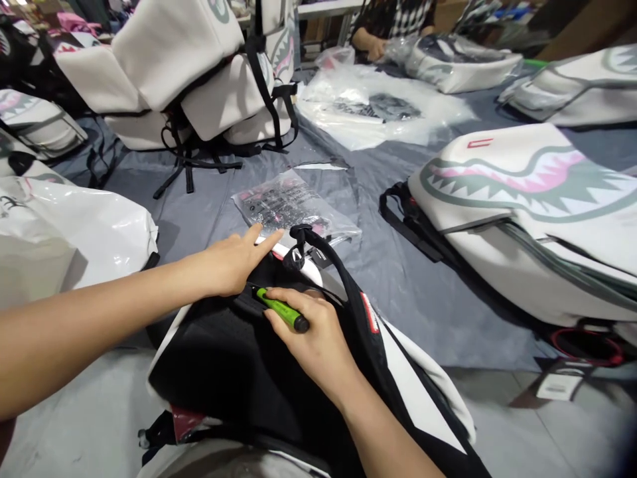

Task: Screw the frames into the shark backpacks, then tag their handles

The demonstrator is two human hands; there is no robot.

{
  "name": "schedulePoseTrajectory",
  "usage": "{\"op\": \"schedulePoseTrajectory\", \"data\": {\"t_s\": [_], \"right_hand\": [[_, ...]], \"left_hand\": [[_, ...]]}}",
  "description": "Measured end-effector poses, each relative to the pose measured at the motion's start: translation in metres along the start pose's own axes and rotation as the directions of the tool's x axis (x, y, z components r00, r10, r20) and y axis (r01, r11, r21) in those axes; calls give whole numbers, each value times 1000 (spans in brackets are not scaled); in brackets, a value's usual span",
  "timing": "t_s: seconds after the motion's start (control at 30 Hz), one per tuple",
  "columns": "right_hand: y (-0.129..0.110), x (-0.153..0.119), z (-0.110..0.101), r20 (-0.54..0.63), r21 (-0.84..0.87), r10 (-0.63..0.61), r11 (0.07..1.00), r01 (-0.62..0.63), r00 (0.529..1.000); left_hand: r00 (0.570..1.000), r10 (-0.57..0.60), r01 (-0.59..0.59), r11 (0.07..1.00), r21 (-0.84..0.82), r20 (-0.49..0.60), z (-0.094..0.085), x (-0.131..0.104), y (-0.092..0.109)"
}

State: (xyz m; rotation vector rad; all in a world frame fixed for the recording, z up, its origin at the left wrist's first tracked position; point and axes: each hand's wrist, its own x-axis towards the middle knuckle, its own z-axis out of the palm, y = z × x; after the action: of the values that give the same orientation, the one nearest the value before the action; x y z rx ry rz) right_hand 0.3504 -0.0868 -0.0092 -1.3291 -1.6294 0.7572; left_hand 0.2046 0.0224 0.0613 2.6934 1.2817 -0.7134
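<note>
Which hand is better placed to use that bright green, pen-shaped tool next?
Probably the right hand: it already grips the bright green, pen-shaped tool above the black fabric backpack panel. The left hand is near the tool's far end, two fingers spread, not holding it.

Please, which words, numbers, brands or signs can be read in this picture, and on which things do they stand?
No text can be read with certainty.
Green marker: print too small.
Plastic packet: printed lines, blurred.
White tag at right: small print, blurred.
Red strap label: markings unclear.
White bag at left: black marks, cut off, unreadable.
Right-hand backpack: small red mark, unreadable.
</note>
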Motion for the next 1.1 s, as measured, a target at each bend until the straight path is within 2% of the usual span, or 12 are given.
{"op": "schedulePoseTrajectory", "data": {"t_s": [0.23, 0.57, 0.7, 1.03, 1.1], "right_hand": [[1, -1, 5, -37, 94, 89, 992, -86, 995], [2, -1, 10, -73, 71, 22, 997, -17, 997], [1, -2, 9, -104, 20, 23, 1000, -21, 994], [0, -3, 10, -66, 34, 37, 999, -35, 997], [1, -1, 11, -92, 22, 44, 999, -42, 995]], "left_hand": [[1000, 21, -21, 1000, 3, -12, 4, 5, -4], [999, -18, 17, 1000, 2, 50, -5, 4, 2], [999, -14, 15, 1000, -1, 49, -5, 4, 2], [998, -24, 24, 1000, 1, 58, -10, 1, 4], [999, -6, 6, 1000, -14, 44, -8, 1, 3]]}}
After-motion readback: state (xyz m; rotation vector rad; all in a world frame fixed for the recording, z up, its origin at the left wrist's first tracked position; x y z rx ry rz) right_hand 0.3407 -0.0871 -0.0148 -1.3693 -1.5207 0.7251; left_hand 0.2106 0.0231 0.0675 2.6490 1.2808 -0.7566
